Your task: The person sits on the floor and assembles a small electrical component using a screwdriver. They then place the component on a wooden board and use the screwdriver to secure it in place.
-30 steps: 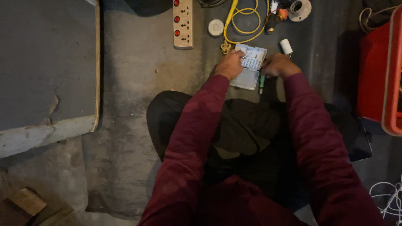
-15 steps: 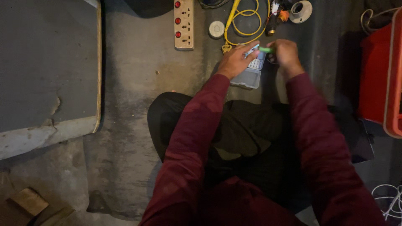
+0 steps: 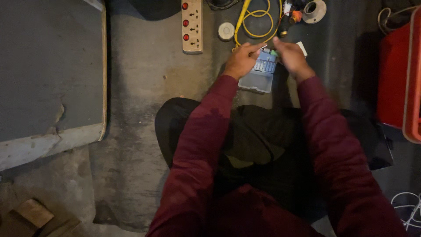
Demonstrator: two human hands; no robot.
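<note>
My left hand [image 3: 242, 60] pinches a thin metal bit [image 3: 262, 47] between thumb and forefinger. Close to its right, my right hand [image 3: 290, 57] is closed around a small green-handled tool [image 3: 274, 52], of which only a sliver shows. Both hands hover just above an open, pale blue plastic bit case [image 3: 262, 75] lying on the floor in front of my crossed legs. The bit's tip points toward the right hand; whether it touches the tool I cannot tell.
A white power strip with red switches [image 3: 192, 26], a white round disc [image 3: 226, 30], a coiled yellow cable [image 3: 256, 21] and a white ring fitting [image 3: 314, 9] lie beyond the hands. A red crate [image 3: 401, 74] stands right, a grey board [image 3: 48, 66] left.
Both hands have risen off the bit case and moved slightly farther away. The right hand has picked up the green-handled tool, and the left now holds a bit.
</note>
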